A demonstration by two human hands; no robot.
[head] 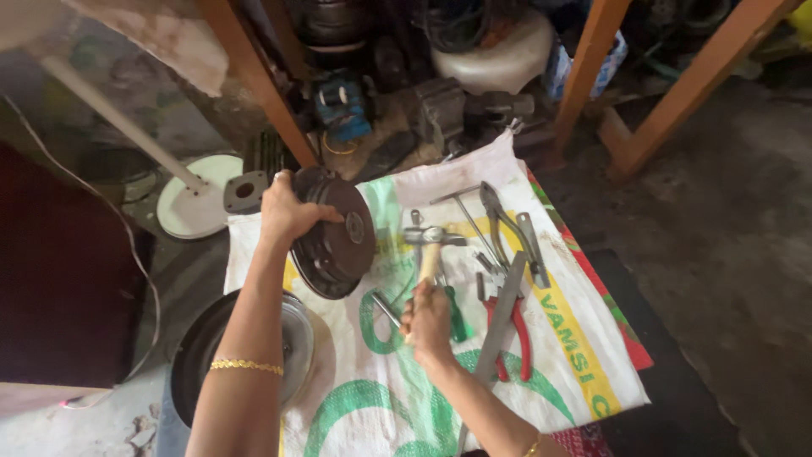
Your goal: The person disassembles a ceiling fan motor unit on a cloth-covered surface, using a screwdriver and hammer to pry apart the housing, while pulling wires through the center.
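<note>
The right hand (427, 320), low in the middle of the frame, is closed around the pale wooden handle of a steel-headed hammer (432, 239) — the fist sits at the bottom end of the handle, and the handle runs almost straight up the picture from it, leaning very slightly to the right. The grey head lies crosswise at the top, above and a little right of the knuckles.

What the hammer stands against is the dark, round, ribbed metal motor housing (336, 233), just left of centre. The left hand (286, 211) grips it over its upper left rim, fingers curled across the edge, holding it tipped up on its edge so that its flat face with a small central hub looks toward the right — toward the hammer head. So the housing lies up and to the left of the right fist, and the hammer head is level with that hub, near it but apart; a gap of sack shows between them. The left hand is the one on the housing, the right only on the tool.

Both rest over a white woven plastic sack with green and yellow print (584, 372), spread on the floor. On it, right of the hammer, lie grey pliers (507, 227), red-handled pliers (518, 334), a flat steel file (499, 317) and a green-handled screwdriver (455, 315) just beside the fist.
</note>
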